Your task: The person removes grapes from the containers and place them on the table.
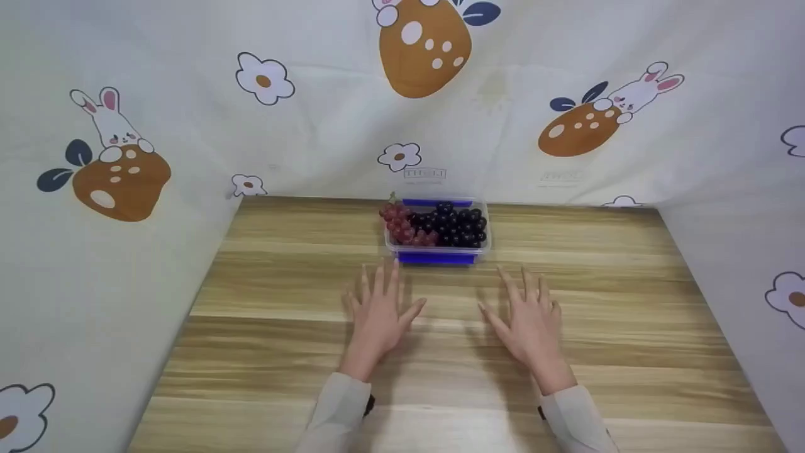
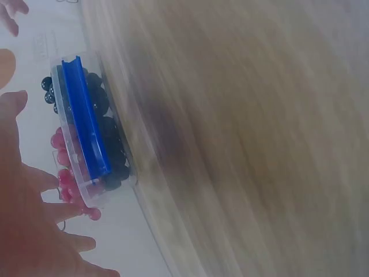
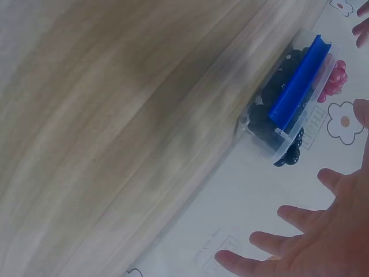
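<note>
A clear plastic container (image 1: 438,251) with blue side clips (image 1: 437,258) stands at the back of the wooden table. Red grapes (image 1: 399,225) fill its left part and hang over the rim; dark grapes (image 1: 456,225) fill the middle and right. My left hand (image 1: 377,319) is spread with straight fingers just in front of the container's left corner, holding nothing. To the right, my right hand (image 1: 531,321) is likewise spread, apart from the container and holding nothing. Both wrist views show the blue clip (image 2: 86,118) and the fingers extended beside the container.
The wooden table (image 1: 270,365) has a wood-grain top. Pale cloth (image 1: 314,138) printed with rabbits, strawberries and flowers rises behind it and on both sides. The container stands close to the back cloth. Light sleeves (image 1: 339,402) cover the forearms.
</note>
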Demonstrator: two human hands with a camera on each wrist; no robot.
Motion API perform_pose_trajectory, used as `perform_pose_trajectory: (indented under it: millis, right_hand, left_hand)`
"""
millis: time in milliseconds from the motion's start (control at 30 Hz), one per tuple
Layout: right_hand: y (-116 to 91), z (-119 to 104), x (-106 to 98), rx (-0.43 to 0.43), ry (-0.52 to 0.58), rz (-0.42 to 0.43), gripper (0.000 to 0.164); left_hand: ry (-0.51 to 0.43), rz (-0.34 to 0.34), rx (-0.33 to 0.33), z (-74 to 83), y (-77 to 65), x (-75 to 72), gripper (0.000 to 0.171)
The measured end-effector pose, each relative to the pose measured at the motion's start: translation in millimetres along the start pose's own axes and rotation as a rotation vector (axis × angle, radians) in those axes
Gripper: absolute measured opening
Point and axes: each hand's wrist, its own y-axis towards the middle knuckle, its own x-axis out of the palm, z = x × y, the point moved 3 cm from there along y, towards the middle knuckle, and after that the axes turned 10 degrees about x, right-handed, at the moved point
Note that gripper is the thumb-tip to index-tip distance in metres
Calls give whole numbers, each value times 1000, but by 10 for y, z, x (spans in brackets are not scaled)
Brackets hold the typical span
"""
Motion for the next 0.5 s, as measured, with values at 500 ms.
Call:
perform_pose_trajectory:
  millis: [500]
  right_hand:
    - [116, -153, -74, -32, -14, -14, 81]
  left_hand:
    - [-28, 9, -43, -160, 190, -84, 83]
